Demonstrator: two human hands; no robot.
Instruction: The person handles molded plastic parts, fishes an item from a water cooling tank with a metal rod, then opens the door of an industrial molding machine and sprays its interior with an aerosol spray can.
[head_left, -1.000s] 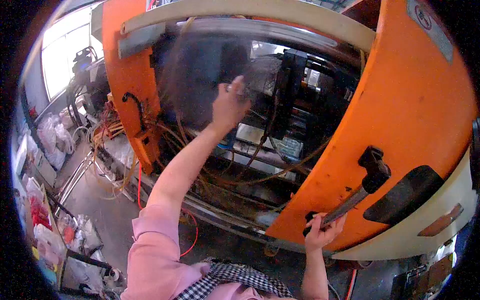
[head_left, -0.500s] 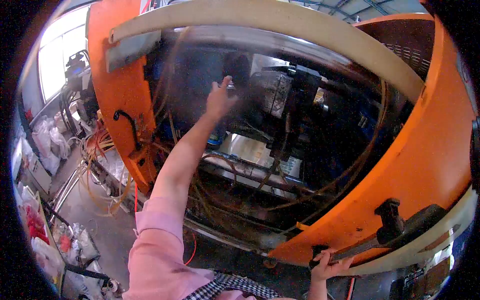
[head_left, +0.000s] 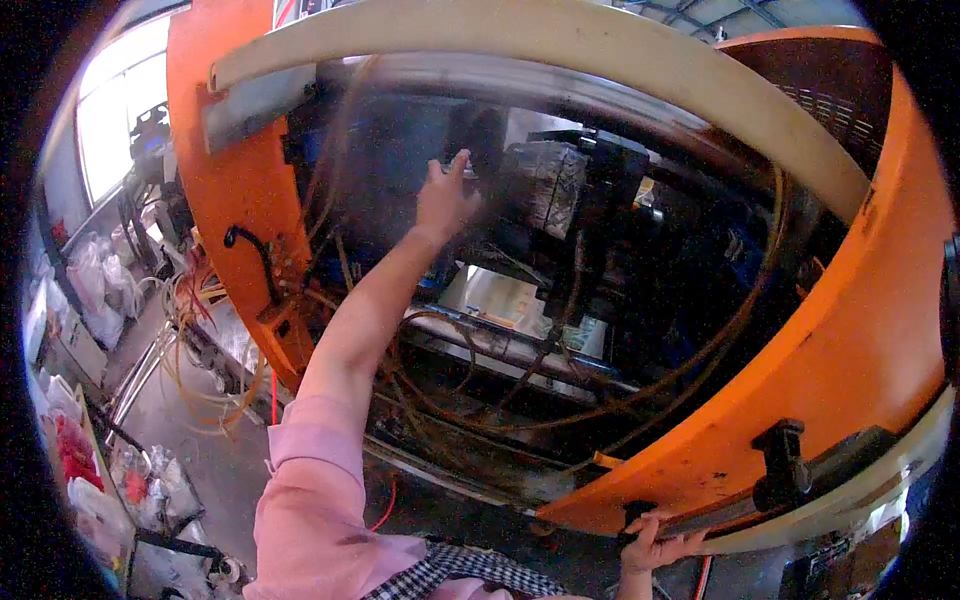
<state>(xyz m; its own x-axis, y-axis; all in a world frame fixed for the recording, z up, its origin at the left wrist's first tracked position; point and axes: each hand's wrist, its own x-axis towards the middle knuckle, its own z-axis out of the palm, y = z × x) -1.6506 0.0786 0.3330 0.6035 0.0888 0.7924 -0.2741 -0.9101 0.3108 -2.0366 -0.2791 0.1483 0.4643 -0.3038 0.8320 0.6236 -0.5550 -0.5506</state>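
Observation:
My left hand (head_left: 447, 203) reaches deep into the opening of an orange machine, closed around what looks like a spray can (head_left: 468, 172). The raised index finger is at its pale top; most of the can is hidden behind the hand. A blurry haze hangs to the right, in front of a grey metal mold block (head_left: 552, 185). Low on the right, my right hand (head_left: 655, 547) grips the bottom edge of the orange machine door (head_left: 800, 350), beside a small black knob (head_left: 636, 514). A black handle (head_left: 783, 465) sits further along that door.
A long beige rail (head_left: 540, 30) arches across the top of the opening. Thin hoses (head_left: 740, 320) loop inside it. On the left stand an orange panel (head_left: 235, 170) with a black hooked lever (head_left: 262, 260), tangled hoses (head_left: 190, 350) and plastic bags (head_left: 95, 290).
The view has shifted slightly, and the orange door edge appears a little further right. My left hand stays inside the opening with the can. My right hand remains at the door edge.

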